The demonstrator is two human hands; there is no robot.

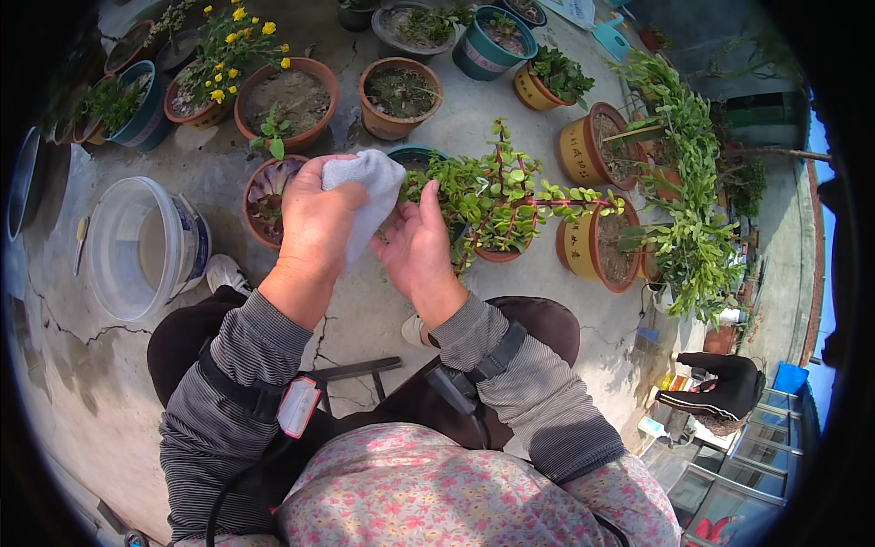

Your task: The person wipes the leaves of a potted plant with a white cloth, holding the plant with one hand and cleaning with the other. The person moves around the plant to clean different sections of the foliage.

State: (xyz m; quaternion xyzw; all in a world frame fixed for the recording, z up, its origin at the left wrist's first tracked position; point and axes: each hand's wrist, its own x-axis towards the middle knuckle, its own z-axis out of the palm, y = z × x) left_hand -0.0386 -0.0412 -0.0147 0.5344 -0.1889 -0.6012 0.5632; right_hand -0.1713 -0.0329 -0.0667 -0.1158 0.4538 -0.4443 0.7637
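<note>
My left hand (318,212) grips a light grey cloth (369,184), which hangs down between my two hands. Palm up and fingers spread, my right hand (417,246) is beside the cloth at the edge of a leafy succulent (499,198) with red stems; its fingertips are partly hidden behind the cloth and leaves. Beneath and left of my left hand is a terracotta pot with a dark purple rosette succulent (265,198). A teal pot (417,154) shows just behind the cloth.
A clear plastic bucket (133,249) stands at left, beside a small brush (81,236). Terracotta pots (287,102) and a teal pot (493,44) stand beyond. Yellow pots (577,147) line the right. Another person (718,390) bends over at far right.
</note>
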